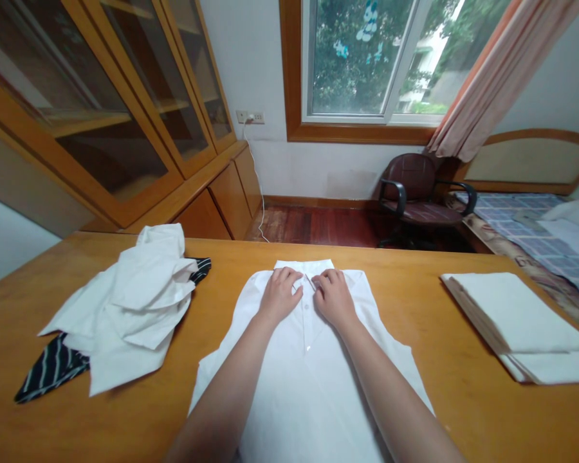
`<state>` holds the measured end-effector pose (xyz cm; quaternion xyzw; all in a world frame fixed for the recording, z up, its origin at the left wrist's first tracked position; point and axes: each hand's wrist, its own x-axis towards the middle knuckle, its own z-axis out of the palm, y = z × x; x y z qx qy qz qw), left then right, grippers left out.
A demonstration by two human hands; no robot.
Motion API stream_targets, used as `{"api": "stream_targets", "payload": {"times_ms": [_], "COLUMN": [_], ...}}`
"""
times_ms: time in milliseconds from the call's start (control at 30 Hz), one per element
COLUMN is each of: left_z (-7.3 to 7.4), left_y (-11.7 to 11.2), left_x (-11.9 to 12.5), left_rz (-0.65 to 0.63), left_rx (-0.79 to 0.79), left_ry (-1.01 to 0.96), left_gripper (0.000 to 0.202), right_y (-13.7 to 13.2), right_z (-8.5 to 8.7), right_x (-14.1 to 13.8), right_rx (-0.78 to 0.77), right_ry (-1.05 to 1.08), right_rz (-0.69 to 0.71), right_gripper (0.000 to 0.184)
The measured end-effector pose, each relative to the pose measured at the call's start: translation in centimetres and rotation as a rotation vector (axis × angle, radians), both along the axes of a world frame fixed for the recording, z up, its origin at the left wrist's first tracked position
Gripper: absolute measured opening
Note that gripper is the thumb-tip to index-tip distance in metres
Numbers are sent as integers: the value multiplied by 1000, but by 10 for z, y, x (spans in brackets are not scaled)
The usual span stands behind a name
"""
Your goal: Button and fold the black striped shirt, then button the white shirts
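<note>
A white button-up shirt (305, 386) lies front side up on the wooden table, its collar (306, 264) at the far end and a short row of buttons down the middle. On the left side of the collar, my left hand (282, 292) rests with curled fingers, closed on the collar flap. My right hand (332, 296) does the same on the right side. A narrow gap between the two hands shows the neck opening and a button below it. The undersides of the fingers are hidden.
On the left of the table (212, 308), a crumpled white cloth pile (139, 296) covers a dark striped cloth (53, 370). Folded white fabric (521, 312) lies at the right. Beyond stand a glass-door cabinet (174, 164), an office chair (415, 186) and a bed (535, 218).
</note>
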<state>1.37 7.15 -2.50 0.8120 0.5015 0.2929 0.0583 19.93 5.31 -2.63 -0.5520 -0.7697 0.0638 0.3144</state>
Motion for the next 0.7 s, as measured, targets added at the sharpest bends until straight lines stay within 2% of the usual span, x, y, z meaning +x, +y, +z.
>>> {"api": "stream_targets", "payload": {"times_ms": [200,433,567,700], "left_z": [-1,-4,-3,-2], "left_y": [5,8,9,7], "left_x": [-1,-1,-1,0], "left_rz": [21,57,129,226], "left_rx": [-7,9,25,53], "left_ry": [24,24,-9,29], "left_gripper": [23,25,19,15], "right_y": [-3,6,10,12], "right_z": [5,12,8,-1], "right_x": [-4,-20,-23,-16], "right_rx": [17,-53,-65,-70], "right_ry": [-50,-214,-159,-78], "right_rz": [8,-40,-105,-94], "right_gripper": [11,11,11,8]}}
